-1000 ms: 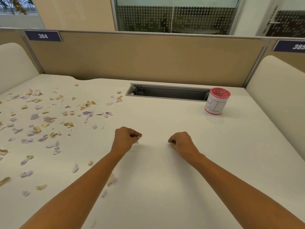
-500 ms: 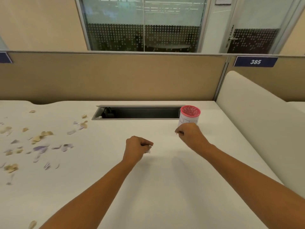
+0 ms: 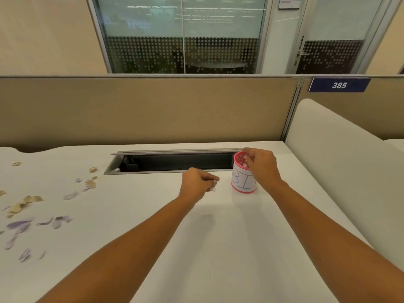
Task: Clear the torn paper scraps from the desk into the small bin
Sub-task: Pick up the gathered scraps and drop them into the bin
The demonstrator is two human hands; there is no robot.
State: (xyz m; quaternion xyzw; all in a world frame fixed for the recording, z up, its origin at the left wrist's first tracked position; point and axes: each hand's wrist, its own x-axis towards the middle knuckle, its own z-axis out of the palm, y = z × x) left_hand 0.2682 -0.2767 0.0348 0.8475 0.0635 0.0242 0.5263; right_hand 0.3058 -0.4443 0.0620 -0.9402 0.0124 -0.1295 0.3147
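A small bin (image 3: 242,182), red-rimmed with a white paper label lettered in blue, stands on the white desk (image 3: 218,248) just right of the cable slot. My right hand (image 3: 261,166) hovers over its mouth with fingers curled; a pale scrap shows at the fingertips. Left of the bin, my left hand (image 3: 197,184) is a fist just above the desk, gripping paper scraps (image 3: 212,189) that peek out under the fingers. Several torn purple and tan scraps (image 3: 32,215) lie scattered on the desk's left part.
A long open cable slot (image 3: 175,162) is sunk into the desk behind my hands. A tan partition (image 3: 153,110) closes the back. A cream side panel (image 3: 341,162) rises along the right edge.
Both hands have travelled right and away from me toward the bin. The right hand has gone from beside the bin to over its mouth. The view has swung right, so fewer scraps show.
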